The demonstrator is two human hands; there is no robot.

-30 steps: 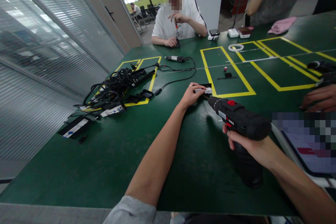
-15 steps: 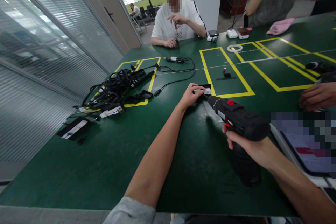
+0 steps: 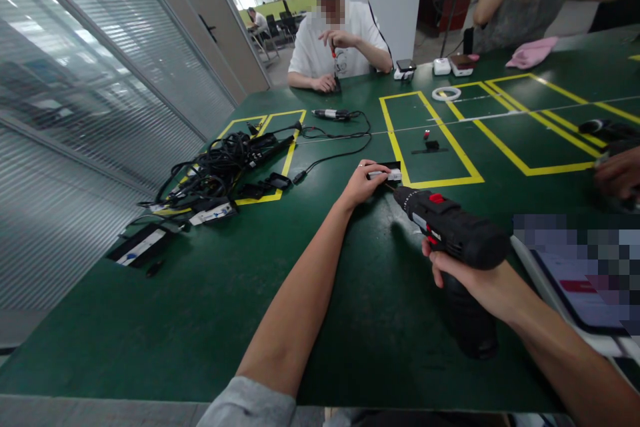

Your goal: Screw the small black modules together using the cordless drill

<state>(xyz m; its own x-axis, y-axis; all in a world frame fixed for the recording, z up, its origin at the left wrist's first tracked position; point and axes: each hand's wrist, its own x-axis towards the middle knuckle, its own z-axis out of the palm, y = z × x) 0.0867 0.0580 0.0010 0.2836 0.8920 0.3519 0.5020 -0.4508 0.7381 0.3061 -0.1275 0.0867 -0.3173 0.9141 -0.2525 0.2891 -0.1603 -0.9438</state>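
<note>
My right hand (image 3: 453,270) is wrapped round the grip of a black cordless drill (image 3: 457,227) with red details. Its chuck points left and away from me, with a thin bit reaching toward a small black-and-white block-like part (image 3: 395,175). Whether the bit touches that part I cannot tell. My left hand (image 3: 367,181) grips the part from its left side and holds it down on the green table (image 3: 280,280); the fingers cover much of it. Bright specks lie on the table just below the part.
A heap of black cables and adapters (image 3: 225,163) lies left. A pen-like tool (image 3: 331,114) with a cord is beyond my left hand. Yellow tape (image 3: 445,183) marks rectangles. A tablet (image 3: 575,287) is at right, near a co-worker's hand (image 3: 617,177). Another person (image 3: 345,33) sits opposite.
The drill in my right hand has shifted very slightly left. My left hand stays on the part. The co-worker's hand at the right has moved a little to the right.
</note>
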